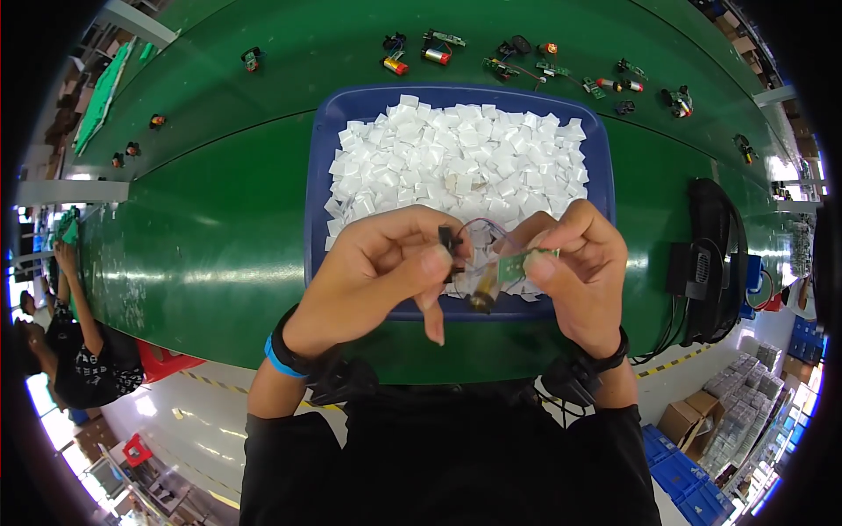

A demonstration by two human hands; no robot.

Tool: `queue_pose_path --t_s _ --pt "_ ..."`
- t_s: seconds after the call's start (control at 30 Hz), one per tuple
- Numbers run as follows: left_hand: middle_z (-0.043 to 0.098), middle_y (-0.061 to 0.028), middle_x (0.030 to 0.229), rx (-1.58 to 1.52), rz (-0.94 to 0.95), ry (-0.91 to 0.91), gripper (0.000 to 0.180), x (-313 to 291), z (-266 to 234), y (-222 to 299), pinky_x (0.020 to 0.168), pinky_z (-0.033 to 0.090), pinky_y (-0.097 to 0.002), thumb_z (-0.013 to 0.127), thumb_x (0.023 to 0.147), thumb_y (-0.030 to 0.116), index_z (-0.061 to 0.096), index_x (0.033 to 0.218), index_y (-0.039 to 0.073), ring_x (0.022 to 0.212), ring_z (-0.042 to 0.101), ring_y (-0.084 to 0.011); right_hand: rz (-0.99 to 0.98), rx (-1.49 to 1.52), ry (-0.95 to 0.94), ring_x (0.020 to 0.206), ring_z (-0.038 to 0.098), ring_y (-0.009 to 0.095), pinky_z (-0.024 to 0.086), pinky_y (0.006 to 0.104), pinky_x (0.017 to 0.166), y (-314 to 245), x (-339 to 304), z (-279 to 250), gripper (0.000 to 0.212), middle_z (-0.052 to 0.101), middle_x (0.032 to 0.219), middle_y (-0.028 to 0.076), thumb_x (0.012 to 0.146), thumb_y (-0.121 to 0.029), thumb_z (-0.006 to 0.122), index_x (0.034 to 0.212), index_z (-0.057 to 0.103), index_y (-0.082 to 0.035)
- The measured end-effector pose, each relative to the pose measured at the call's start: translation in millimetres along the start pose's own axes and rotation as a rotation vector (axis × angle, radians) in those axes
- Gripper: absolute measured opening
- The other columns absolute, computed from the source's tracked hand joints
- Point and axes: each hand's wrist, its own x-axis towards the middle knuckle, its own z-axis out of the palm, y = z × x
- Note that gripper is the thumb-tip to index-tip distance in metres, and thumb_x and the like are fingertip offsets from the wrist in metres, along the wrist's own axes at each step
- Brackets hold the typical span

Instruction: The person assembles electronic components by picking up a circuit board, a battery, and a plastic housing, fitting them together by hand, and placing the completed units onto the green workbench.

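Note:
My left hand is closed, pinching a small black plastic part between thumb and fingertips. In my right hand a small green circuit board is gripped by the thumb and forefinger. Thin wires loop from the black part toward the board. Beneath the board hangs a short brass-coloured cylinder, somewhat blurred. Both hands are above the near side of a blue tray, which holds a heap of small white square pieces.
Beyond the tray on the green table lie several boards with wires and red-and-silver cylinders. A black bag-like item and a black box stand at the right. Another person is at the far left.

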Motion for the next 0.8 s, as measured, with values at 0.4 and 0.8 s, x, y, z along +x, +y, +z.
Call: queue_pose_path --t_s 0.4,0.8 --pt "0.060 -0.0101 0.102 0.106 0.017 0.070 0.039 2 -2 5 0.058 0.057 -0.0273 0.055 0.101 0.023 0.053 0.127 -0.005 0.070 0.062 -0.0128 -0.057 0.029 0.165 0.090 0.066 0.016 0.051 0.0283 0.082 6 -1 4 0.021 0.069 0.095 0.014 0.082 0.007 0.073 0.097 0.059 0.001" --pt "0.059 -0.0194 0.126 -0.198 -0.098 -0.078 0.050 1 -6 4 0.057 0.057 -0.0257 0.048 0.103 0.033 0.044 0.134 -0.005 0.074 0.064 -0.0141 -0.191 -0.461 0.162 0.087 0.065 0.012 0.050 0.0254 0.081 17 2 1 0.020 0.070 0.094 0.010 0.084 0.004 0.073 0.099 0.059 0.002"
